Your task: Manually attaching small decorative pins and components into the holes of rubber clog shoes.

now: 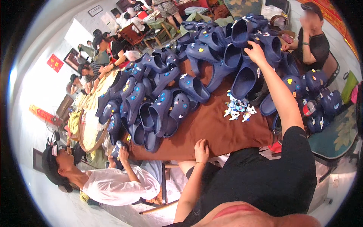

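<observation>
My right hand [256,53] reaches far over the table, its fingers closed on the rim of a navy clog [242,33] at the top of a large pile. Below that hand another navy clog [244,82] leans with its opening showing. Close by on the brown cloth [211,123] lies a small heap of blue, white and yellow shoe charms [237,107]. At the table's near edge my left hand [202,151] rests on the cloth, fingers loosely bent, holding nothing. Many clogs in the pile carry colourful charms, such as this decorated clog [162,112] toward the left.
A co-worker in white [113,185] at the left handles a clog [118,153]. Another person in black [315,41] sits at the far right. More clogs [315,96] lie on a green chair [332,138] to the right. A round tray [92,130] stands beyond the left pile.
</observation>
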Demonstrator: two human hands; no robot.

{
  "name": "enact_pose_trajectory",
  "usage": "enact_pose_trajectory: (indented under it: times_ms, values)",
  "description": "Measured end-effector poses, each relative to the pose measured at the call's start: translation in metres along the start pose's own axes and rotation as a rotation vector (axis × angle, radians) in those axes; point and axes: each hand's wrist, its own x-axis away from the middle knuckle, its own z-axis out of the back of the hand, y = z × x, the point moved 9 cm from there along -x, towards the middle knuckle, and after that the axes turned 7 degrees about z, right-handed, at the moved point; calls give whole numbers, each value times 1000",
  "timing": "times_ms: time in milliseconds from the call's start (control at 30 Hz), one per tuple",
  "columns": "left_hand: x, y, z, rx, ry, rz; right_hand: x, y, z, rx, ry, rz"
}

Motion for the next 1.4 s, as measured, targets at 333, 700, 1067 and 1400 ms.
enact_pose_trajectory:
  times_ms: [333,700,1067,1400]
  values:
    - [-17,-11,8,-47,53,-33,108,-97,-79,-347,-125,223]
    - [-21,-25,20,-242,251,-10,201,-113,-256,27,-656,152]
    - [-25,-24,18,-253,219,2,228,-152,-229,179,-536,413]
    - [-31,-49,18,459,129,269,368,-181,-126,-423,-832,588]
